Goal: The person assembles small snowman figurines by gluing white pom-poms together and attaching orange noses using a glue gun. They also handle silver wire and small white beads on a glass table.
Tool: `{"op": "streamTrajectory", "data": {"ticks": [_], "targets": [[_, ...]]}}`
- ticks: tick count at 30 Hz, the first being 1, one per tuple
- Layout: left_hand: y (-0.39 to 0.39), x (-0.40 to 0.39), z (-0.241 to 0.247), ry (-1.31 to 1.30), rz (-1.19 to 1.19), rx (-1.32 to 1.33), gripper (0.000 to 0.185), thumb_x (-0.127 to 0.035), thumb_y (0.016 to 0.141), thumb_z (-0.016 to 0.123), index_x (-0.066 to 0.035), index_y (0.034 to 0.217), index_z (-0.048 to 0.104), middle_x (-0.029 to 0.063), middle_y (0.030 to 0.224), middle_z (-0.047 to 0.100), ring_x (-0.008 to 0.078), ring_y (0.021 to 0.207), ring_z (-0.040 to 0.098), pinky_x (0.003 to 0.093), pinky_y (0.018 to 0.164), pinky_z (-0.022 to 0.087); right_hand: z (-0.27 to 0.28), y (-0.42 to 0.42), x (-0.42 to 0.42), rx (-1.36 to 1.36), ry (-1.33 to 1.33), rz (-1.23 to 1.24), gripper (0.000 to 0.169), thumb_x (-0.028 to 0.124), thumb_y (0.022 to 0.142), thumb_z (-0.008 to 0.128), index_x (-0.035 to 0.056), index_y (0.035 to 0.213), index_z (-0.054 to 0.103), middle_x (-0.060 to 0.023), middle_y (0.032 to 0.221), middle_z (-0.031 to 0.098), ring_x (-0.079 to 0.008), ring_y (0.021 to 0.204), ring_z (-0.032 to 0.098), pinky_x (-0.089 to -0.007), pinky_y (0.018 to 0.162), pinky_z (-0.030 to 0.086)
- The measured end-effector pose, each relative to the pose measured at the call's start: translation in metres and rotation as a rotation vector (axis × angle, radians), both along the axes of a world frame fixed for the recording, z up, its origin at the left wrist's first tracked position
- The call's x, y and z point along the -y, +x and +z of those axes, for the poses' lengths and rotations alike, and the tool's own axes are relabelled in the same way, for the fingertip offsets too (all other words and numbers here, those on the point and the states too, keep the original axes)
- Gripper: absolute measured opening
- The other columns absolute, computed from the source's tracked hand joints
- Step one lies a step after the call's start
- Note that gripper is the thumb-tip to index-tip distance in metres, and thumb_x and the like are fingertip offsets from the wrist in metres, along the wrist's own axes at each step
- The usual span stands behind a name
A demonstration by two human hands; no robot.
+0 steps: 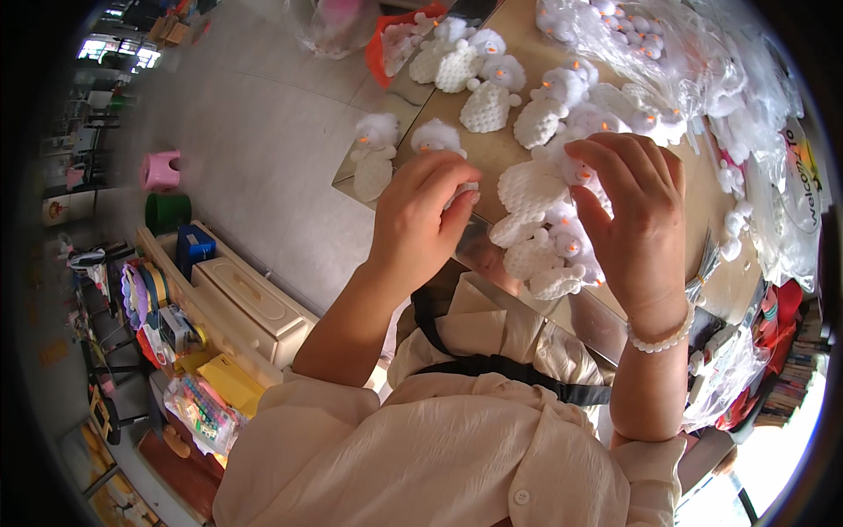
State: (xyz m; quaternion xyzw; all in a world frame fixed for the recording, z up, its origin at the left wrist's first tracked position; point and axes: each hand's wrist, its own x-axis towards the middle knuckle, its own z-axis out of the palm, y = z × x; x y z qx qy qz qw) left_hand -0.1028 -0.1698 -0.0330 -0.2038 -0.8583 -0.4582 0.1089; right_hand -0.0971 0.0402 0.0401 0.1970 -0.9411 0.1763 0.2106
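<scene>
My left hand [421, 214] is curled at the table's left edge, closed around a white snowman doll [435, 136]. The doll's fluffy head shows above my knuckles, a bit of white between thumb and fingers; most of its body is hidden. To the left lies another snowman doll [374, 158] on the shiny edge. My right hand [635, 204] has thumb and forefinger apart on either side of a doll's head [581, 172] with an orange nose. Whether they press on it cannot be told. A pile of dolls with bumpy white bodies [537, 253] sits between my hands, near the front edge.
More dolls [490, 99] lie farther back on the brown tabletop [520, 23]. Clear plastic bags [698, 59], some with snowman heads [635, 33], crowd the right. A bundle of thin ties [705, 267] lies right of my wrist. Left are drawers [247, 303] and a pink stool [160, 170].
</scene>
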Motion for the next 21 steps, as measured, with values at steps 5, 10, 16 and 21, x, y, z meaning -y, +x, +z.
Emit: {"op": "streamTrajectory", "data": {"ticks": [5,10,16,21], "targets": [[0.009,-0.008,0.019,-0.129,-0.031,-0.299,0.016,0.000,0.077,0.066,-0.002,0.092,0.060,0.0115,0.092,0.061,0.0276,0.081,0.060,0.0365,0.071,0.049,0.007,0.021,-0.017,-0.016,-0.047,-0.028,0.036,0.001,0.063,0.071,0.0090,0.097,0.062,-0.0037,0.092,0.061,-0.0229,0.086,0.058,-0.0359,0.081,0.041],[0.025,-0.036,0.067,0.031,-0.144,-0.173,0.023,-0.003,0.077,0.069,-0.001,0.098,0.059,0.0150,0.102,0.060,0.0265,0.090,0.059,0.0331,0.077,0.047,0.016,0.046,-0.030,-0.055,-0.086,0.034,0.038,0.005,0.062,0.071,0.0083,0.098,0.062,-0.0036,0.090,0.061,-0.0232,0.085,0.058,-0.0371,0.079,0.042],[0.046,-0.080,0.067,0.166,-0.366,0.099,0.017,-0.002,0.082,0.067,0.000,0.095,0.057,0.0128,0.101,0.059,0.0211,0.088,0.058,0.0292,0.074,0.046,0.018,0.078,-0.056,0.003,-0.153,0.043,0.034,0.007,0.065,0.071,0.0050,0.098,0.064,-0.0079,0.094,0.062,-0.0277,0.087,0.059,-0.0372,0.078,0.044],[0.058,-0.107,0.062,0.203,-0.411,0.123,0.013,0.001,0.081,0.065,0.000,0.090,0.057,0.0107,0.095,0.058,0.0243,0.083,0.059,0.0327,0.068,0.047,0.007,0.098,-0.078,0.033,-0.284,0.016,0.034,0.008,0.066,0.071,0.0029,0.098,0.064,-0.0097,0.094,0.061,-0.0283,0.085,0.059,-0.0367,0.074,0.044]]}}
